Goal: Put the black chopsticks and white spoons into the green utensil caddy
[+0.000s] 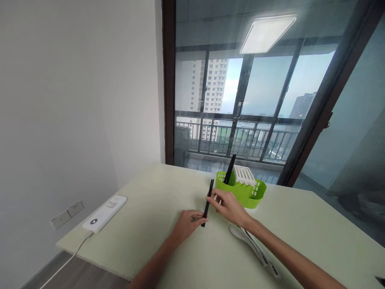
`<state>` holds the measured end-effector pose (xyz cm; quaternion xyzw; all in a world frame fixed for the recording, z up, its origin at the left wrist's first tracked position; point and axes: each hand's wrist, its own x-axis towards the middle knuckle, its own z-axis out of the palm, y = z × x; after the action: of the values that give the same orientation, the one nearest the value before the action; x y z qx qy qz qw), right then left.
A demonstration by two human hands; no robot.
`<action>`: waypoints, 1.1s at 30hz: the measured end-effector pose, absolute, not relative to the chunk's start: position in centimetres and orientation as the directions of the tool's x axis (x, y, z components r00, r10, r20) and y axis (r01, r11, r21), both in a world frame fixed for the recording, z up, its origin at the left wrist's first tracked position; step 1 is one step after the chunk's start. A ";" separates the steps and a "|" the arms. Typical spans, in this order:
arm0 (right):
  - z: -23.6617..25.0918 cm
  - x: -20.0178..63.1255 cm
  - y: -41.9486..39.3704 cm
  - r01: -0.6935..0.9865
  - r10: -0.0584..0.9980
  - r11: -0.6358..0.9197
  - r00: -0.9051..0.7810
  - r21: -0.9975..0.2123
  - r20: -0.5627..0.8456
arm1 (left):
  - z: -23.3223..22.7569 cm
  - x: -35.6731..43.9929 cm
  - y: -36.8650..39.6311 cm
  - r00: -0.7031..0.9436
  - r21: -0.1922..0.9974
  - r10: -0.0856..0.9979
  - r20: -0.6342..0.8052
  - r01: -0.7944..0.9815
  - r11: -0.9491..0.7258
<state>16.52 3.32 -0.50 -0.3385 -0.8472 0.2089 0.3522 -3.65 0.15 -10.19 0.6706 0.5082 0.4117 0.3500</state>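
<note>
On the table [156, 208], both hands' grip apparently pinching black chopsticks [208, 200]

No legible txt anywhere.

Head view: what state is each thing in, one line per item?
Black chopsticks: held upright on the table by both hands.
Left hand: closed on the lower end.
Right hand: pinching the upper part.
Green holder: upright, more black chopsticks standing inside.
White power bank: flat, cable attached.
</note>
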 end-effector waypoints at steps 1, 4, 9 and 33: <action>0.1 16.6 3.4 0.424 0.727 0.680 -0.497 -0.598 0.474 | -10.2 -3.6 0.1 0.142 0.890 0.971 0.195 0.391 -0.236; 1.7 16.6 3.4 0.414 0.737 0.674 -0.435 -0.612 0.517 | -10.0 -3.6 0.1 0.135 0.880 0.969 0.206 0.407 -0.244; 3.6 16.9 3.4 0.391 0.731 0.680 -0.426 -0.621 0.532 | -10.0 -3.5 0.0 0.124 0.875 0.967 0.223 0.411 -0.255; 5.9 21.3 18.0 0.836 0.855 0.324 -0.058 -0.442 0.516 | -12.2 -4.1 1.2 0.004 0.888 0.954 0.299 0.364 -0.280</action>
<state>21.34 17.96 5.92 -0.5812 -0.7272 0.0126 0.3649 -4.06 1.18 -12.21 0.6388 0.5158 0.4816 0.3064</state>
